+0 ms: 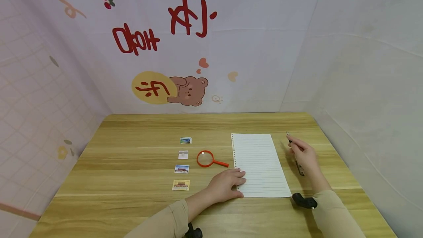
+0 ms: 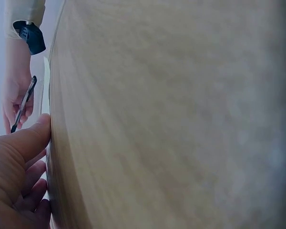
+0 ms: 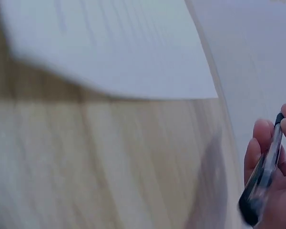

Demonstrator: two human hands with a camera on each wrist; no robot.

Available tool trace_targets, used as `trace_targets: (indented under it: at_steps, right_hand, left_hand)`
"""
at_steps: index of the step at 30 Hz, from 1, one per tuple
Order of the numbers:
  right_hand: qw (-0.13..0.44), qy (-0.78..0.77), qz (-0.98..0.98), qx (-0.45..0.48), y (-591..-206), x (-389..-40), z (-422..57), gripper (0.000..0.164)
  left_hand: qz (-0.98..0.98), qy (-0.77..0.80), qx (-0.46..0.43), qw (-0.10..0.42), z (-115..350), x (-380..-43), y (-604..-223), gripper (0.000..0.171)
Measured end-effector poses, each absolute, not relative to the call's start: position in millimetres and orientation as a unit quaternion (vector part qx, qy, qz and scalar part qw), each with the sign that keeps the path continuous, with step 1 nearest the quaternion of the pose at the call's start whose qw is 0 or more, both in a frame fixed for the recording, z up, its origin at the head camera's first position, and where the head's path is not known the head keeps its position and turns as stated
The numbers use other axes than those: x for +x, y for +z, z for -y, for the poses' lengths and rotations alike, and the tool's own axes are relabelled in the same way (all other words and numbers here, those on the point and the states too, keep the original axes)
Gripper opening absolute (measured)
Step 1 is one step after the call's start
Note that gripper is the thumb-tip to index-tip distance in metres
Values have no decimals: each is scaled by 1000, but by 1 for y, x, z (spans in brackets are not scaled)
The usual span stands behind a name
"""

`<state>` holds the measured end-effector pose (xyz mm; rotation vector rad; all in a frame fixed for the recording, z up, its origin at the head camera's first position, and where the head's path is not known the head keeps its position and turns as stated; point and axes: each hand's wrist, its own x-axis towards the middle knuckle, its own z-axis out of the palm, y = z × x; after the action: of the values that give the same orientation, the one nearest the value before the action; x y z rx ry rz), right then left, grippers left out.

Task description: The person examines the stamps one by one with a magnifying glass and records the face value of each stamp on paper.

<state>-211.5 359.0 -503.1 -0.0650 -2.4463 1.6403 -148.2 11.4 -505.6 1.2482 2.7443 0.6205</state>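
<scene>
A lined loose-leaf sheet (image 1: 259, 164) with punched holes along its left side lies on the wooden table. My left hand (image 1: 226, 186) rests at its lower left edge, fingers relaxed on the margin and thumb close to the bottom corner. To the right of the sheet, my right hand (image 1: 306, 159) pinches a pen (image 3: 272, 155) between thumb and fingers, above the table. The pen has a clear barrel with black ends; one end points toward the back of the table, and the other slants back under the palm.
Left of the sheet lies a magnifying glass (image 1: 220, 163) with a red rim and handle. Farther left, several small stamps, including a yellow stamp (image 1: 181, 185) and a blue-green stamp (image 1: 185, 140), form a column. A printed cloth (image 1: 257, 47) hangs behind the table (image 1: 115, 164).
</scene>
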Motion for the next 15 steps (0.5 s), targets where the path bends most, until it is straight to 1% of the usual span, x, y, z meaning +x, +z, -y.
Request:
trace_targets:
  at_steps: [6,9,15]
  right_hand:
    - [62,677,734,0,-499,-214,-348,46]
    - [42,727,685,21,-499,-216,-344,46]
    - [32,668,743,39,-500,-217,-336,45]
  left_hand:
    - [-892,200,404,31,-11,-148,-506,54]
    - [-891,199,407,23,-12,-148,-505,54]
    - [-891,199,408,16,-12,-147,-505,54]
